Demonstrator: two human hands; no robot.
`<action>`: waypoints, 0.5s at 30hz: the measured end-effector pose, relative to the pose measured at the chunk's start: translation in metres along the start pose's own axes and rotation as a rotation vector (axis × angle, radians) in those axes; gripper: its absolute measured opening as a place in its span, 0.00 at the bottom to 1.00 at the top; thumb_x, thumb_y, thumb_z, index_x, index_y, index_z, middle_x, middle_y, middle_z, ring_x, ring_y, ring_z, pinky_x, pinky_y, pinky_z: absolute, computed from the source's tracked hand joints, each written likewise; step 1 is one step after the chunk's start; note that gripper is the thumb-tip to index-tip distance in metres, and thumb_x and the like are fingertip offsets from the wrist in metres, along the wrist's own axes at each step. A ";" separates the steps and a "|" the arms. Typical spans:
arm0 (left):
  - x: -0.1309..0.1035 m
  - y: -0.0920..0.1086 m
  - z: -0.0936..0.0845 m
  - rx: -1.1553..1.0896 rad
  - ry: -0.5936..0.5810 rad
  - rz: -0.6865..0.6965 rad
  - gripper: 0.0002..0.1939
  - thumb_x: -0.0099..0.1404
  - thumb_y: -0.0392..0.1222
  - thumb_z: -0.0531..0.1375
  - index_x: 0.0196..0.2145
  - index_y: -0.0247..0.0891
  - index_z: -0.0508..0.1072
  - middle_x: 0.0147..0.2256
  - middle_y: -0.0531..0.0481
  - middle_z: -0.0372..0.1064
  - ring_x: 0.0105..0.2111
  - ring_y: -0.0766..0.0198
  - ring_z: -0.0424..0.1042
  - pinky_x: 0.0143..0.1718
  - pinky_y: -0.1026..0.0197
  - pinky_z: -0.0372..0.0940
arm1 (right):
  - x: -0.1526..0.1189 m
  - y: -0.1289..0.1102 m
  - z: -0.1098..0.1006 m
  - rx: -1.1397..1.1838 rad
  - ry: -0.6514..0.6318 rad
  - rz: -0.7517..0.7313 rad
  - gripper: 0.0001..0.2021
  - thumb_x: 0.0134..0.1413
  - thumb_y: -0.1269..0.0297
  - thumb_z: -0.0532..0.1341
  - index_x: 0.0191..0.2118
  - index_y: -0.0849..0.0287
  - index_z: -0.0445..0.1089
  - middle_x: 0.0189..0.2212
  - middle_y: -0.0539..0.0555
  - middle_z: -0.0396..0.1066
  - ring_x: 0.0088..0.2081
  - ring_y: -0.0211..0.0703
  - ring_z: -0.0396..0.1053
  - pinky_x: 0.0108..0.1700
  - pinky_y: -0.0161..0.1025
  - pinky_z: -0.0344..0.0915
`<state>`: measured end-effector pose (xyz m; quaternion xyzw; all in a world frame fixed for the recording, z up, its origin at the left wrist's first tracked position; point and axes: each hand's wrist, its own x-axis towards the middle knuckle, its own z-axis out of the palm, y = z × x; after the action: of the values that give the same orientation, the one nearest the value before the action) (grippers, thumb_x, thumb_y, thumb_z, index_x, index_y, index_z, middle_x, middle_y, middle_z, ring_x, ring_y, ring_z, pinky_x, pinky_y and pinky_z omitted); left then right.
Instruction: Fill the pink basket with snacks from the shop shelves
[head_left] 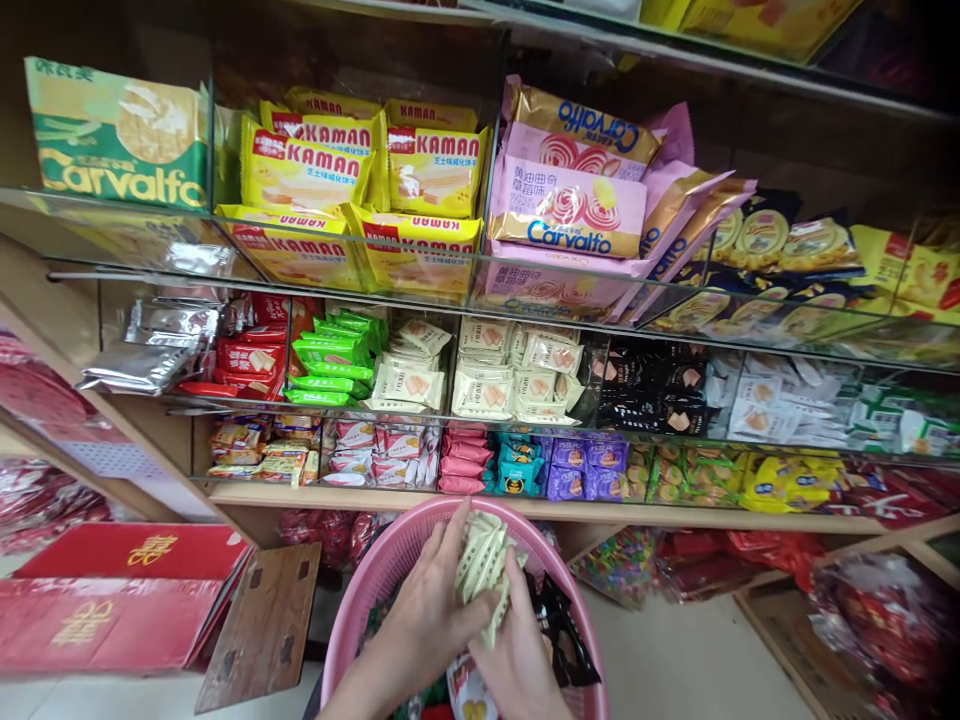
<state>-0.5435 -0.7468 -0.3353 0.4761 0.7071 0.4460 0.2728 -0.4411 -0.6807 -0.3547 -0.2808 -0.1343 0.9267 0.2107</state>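
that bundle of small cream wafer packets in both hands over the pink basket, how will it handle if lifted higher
The bundle of small cream wafer packets is probably light: each packet looks thin. It seems loose rather than bound, fanning out between the left hand and right hand, so some may slide free. The glossy wrappers likely slip. Any that drop should land in the pink plastic basket below.

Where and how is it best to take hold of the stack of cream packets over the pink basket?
Probably across its flat sides, near the middle, coming from both sides. The stack of cream packets is loose and fanned, so pressing the flat faces together keeps it whole. The left hand and right hand press it so above the pink basket.
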 end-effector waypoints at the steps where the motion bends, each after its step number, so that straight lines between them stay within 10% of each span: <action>1: 0.002 0.001 0.000 0.006 -0.004 0.011 0.41 0.60 0.43 0.57 0.65 0.43 0.39 0.63 0.45 0.48 0.63 0.51 0.47 0.61 0.49 0.49 | -0.001 -0.002 0.001 -0.013 -0.013 -0.004 0.24 0.52 0.46 0.57 0.51 0.53 0.68 0.49 0.50 0.71 0.52 0.44 0.65 0.50 0.39 0.63; 15: 0.015 0.003 -0.003 -0.294 0.005 -0.017 0.49 0.55 0.43 0.63 0.65 0.42 0.37 0.49 0.46 0.67 0.43 0.58 0.69 0.45 0.57 0.66 | -0.002 -0.005 0.003 -0.093 -0.064 -0.094 0.23 0.54 0.49 0.57 0.52 0.55 0.67 0.51 0.51 0.70 0.55 0.43 0.61 0.53 0.41 0.60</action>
<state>-0.5502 -0.7333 -0.3306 0.4238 0.6388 0.5435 0.3418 -0.4401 -0.6772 -0.3492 -0.2539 -0.1966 0.9171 0.2362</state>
